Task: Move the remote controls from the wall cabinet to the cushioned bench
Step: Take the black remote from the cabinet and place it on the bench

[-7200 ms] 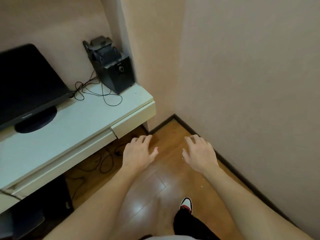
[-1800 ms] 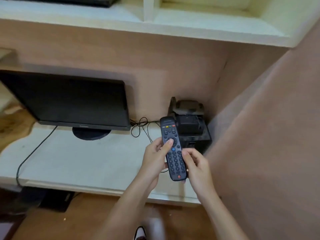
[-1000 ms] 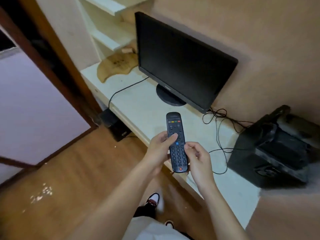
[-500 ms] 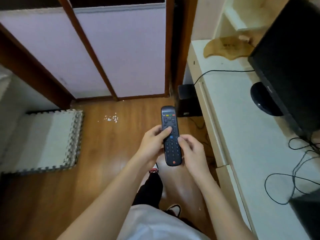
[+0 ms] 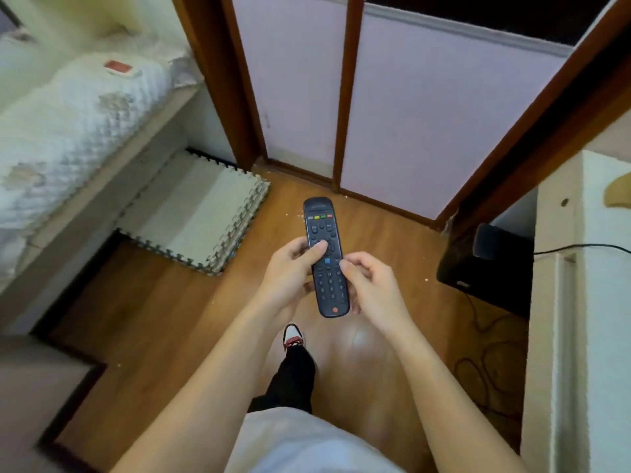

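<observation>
A dark remote control (image 5: 326, 268) with coloured buttons near its top and a red button at its near end is held upright in front of me. My left hand (image 5: 290, 274) grips its left side, thumb on the round pad. My right hand (image 5: 370, 286) holds its right edge with curled fingers. The cushioned bench (image 5: 68, 110), covered in white quilted fabric, lies at the upper left, well away from the remote. A small red and white object (image 5: 117, 68) rests on the cushion.
A grey foam floor mat (image 5: 201, 216) lies beside the bench on the wooden floor. Lilac sliding doors with brown frames (image 5: 345, 90) stand ahead. A white desk edge (image 5: 573, 302) runs along the right, with a black box (image 5: 485, 264) and cables under it.
My view has swung left, away from the desk and monitor, bringing the cushioned bench into sight. Both hands keep the same hold on the remote.
</observation>
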The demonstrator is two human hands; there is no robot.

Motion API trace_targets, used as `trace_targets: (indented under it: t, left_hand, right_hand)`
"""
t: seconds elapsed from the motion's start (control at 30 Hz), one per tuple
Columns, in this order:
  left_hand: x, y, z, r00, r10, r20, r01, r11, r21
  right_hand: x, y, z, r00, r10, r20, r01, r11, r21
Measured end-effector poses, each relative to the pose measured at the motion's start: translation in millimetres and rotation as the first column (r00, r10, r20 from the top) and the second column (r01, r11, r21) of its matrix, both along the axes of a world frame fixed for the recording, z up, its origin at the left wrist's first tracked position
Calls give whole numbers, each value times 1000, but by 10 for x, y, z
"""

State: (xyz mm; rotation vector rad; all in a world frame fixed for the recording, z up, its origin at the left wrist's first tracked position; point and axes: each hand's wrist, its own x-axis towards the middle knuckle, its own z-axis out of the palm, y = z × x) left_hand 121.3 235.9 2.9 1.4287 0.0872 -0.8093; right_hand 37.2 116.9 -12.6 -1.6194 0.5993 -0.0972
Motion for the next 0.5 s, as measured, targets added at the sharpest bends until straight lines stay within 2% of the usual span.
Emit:
trace_targets:
  t: [0.3,0.5]
  left_hand:
    - [1795,180,18,991,136,2,-136,991,-19]
    - [2594,273,46,982,190,-13,-190,982,-6]
  right_hand:
    - [1939,54,99,986,156,-53,-158,987,-37]
    - [2796,124,88,968,241,-69,-243,970,-24]
